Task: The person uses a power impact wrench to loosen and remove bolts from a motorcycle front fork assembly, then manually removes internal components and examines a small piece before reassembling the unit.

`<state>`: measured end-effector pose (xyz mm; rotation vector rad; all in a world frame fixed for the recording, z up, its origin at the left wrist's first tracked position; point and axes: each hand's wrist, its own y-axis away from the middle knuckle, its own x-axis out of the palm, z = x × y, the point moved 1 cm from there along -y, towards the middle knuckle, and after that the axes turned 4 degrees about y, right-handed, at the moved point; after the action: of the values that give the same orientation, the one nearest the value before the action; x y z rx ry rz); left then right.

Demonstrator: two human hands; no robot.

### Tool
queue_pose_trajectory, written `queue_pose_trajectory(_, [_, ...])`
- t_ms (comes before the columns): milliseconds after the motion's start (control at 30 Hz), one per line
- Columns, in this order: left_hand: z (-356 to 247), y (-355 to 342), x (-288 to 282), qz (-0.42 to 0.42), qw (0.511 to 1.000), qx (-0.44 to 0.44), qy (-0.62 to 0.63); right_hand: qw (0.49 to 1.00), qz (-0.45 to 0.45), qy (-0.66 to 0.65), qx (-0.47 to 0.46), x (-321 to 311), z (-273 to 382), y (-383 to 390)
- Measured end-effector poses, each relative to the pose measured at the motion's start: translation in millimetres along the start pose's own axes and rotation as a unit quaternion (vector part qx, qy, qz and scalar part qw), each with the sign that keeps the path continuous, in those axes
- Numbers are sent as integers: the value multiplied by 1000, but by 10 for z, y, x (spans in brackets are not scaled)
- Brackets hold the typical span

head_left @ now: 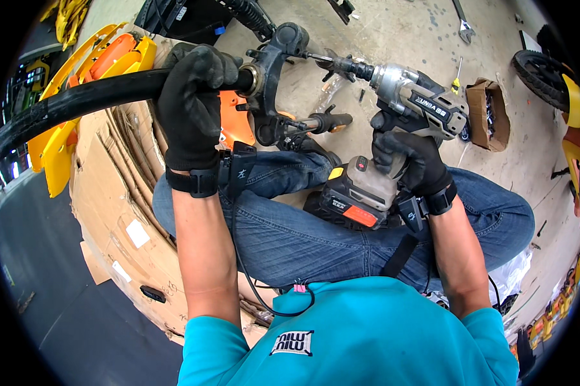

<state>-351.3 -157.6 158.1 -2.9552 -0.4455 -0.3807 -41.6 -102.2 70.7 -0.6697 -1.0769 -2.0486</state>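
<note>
At far left the left hand [196,96] curls round the black tube [103,93], likely stiff and best gripped near the bracket [276,64], while at right the right hand [412,157] wraps the power driver [425,103], probably battery-heavy, by its handle.

- A single head-worn wide fisheye, the left of a side-by-side pair, looks down from above the wearer's chest.
- It faces forward and steeply downward: the teal T-shirt [367,334] fills the bottom, the blue jeans [290,241] cross the middle, and the concrete floor [405,38] spreads beyond.
- The shirt lies nearest the lens, with both forearms [203,248] stretching away from it.
- The left gloved hand [190,103] on a black curved tube [97,96] and the right gloved hand [415,161] on a cordless impact wrench [431,106] show large, at close range.
- A dark round border frames everything, nearly reaching the tyred wheel [539,78] at right.
</note>
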Motion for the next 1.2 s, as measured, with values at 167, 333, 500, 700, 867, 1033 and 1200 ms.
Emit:
queue_pose_trajectory(167, [-8, -35, -13, 33, 999, 12, -35, 992, 54, -110, 4, 51, -12, 38])
queue_pose_trajectory(333, [10, -62, 9, 36, 999, 10, -17, 994, 25, -103, 21, 18, 6, 48])
queue_pose_trajectory(500, [-3, -69, 74, 18, 1000, -6, -8, 996, 25, -81, 3, 44, 52, 67])
queue_pose_trajectory(700, [-27, -78, 82, 22, 999, -6, -32, 996, 22, -83, 18, -15, -3, 54])
queue_pose_trajectory(867, [-4, -75, 54, 21, 1000, -4, -23, 995, 26, -92, 1, 32, -1, 50])
queue_pose_trajectory(1033, [-9, -73, 72, 17, 999, 9, -48, 996, 28, -83, -11, 24, -5, 53])
queue_pose_trajectory(1200, [0, -95, 80, 35, 997, 32, -68, 994, 41, -100, -10, 0, -20, 45])
